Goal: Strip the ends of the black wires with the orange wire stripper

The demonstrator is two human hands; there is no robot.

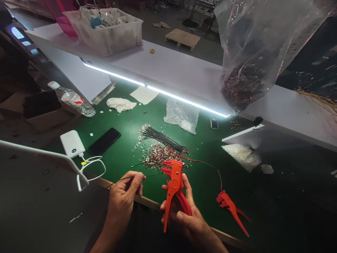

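Observation:
My right hand (188,219) grips an orange wire stripper (173,186) by its handles, jaws pointing up and left. My left hand (126,193) pinches a thin black wire (151,174) whose free end points toward the stripper's jaws. Just beyond, on the green mat (126,123), lie a bundle of black wires (163,138) and a heap of stripped wire bits (158,156). A second orange stripper (231,207) rests on the mat to the right, with a red wire (207,164) running to it.
A white power bank (72,143) with cable and a dark phone (104,141) lie at left, with a water bottle (72,99) behind. A clear bag of wire scraps (244,84) hangs at upper right. A white bin (107,30) sits on the shelf above the light strip.

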